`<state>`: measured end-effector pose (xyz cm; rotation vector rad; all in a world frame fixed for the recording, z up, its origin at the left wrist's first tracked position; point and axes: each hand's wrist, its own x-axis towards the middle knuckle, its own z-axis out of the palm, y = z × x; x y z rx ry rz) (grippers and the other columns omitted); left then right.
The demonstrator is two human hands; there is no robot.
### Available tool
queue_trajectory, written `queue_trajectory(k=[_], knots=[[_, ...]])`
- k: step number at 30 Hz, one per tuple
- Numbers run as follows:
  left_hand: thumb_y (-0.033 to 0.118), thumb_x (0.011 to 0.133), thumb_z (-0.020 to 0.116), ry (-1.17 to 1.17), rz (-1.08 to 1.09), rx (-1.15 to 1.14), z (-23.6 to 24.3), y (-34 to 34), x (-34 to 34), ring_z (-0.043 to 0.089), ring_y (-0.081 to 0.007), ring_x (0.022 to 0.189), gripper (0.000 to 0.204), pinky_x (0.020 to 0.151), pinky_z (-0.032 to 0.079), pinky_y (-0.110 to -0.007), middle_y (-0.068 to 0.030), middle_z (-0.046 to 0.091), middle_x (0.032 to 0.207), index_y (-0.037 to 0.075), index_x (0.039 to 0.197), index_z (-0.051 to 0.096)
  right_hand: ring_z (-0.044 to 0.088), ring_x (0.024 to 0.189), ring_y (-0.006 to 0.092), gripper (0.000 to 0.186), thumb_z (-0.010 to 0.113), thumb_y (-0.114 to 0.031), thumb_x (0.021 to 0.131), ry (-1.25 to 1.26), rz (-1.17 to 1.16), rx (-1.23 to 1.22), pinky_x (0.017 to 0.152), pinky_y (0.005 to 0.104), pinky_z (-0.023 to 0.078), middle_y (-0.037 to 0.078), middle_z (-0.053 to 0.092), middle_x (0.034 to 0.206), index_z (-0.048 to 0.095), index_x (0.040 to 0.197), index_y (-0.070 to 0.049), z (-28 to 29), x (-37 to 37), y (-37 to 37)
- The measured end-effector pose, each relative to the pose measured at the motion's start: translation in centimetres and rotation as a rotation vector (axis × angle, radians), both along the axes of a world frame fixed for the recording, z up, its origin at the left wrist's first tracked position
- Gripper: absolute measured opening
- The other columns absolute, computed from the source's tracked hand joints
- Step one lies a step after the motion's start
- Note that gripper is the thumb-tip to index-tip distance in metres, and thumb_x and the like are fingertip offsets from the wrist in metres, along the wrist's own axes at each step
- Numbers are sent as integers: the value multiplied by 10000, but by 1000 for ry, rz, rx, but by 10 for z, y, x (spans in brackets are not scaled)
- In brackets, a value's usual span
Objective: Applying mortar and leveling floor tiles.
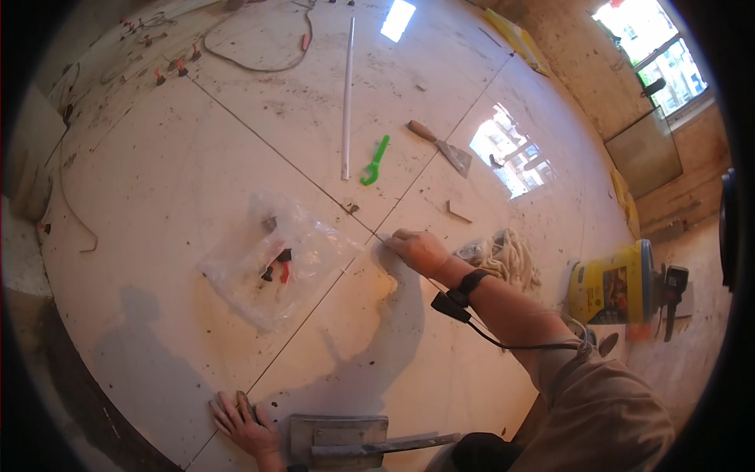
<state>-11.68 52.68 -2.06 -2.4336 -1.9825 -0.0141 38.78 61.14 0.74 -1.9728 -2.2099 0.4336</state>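
Observation:
My right hand [417,250] is down at the spot where the tile joints cross, its fingers pinched together. A small tip seems to show at the fingertips, but what it belongs to is hidden. My left hand [245,425] lies flat on the floor tile [169,275] beside a joint, fingers apart, holding nothing. Left of my right hand rests a clear plastic bag [311,291] with a few red and black tile levelers [284,269] on or in it. Close to my left hand is a grey notched-looking trowel [338,433] with a long bar across it.
Beyond my right hand lie a green plastic wrench [376,161], a putty knife [442,148] and a long white strip [348,98]. A bundled cloth [503,258] and a yellow bucket [609,285] stand to the right. A cable [259,67] loops at the far left.

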Motion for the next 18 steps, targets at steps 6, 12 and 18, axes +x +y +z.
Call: queue_trajectory(k=[6,12,18], knots=[[372,974,419,8,9,-18,-2,-1,0,300,-459,1373,476,1102,235,-570,-170,382,1486,62,1308,557,616,835,373,185,533,-71,823,-142,46,-69,688,424,508,151,580,928,534,1005,-36,-5,-6,6],[386,974,418,9,-19,6,-6,-1,-2,308,-462,1368,478,1097,236,-574,-176,386,1482,72,1308,556,609,851,399,195,544,-41,813,-118,-156,-240,713,454,500,164,575,973,533,1007,-37,-13,-16,24],[362,950,456,-57,12,9,-3,0,-1,311,-463,1360,463,1098,232,-578,-186,389,1475,81,1304,558,596,888,412,205,536,-20,816,-2,-211,-140,758,471,489,180,585,996,557,1018,-52,-9,-16,11]])
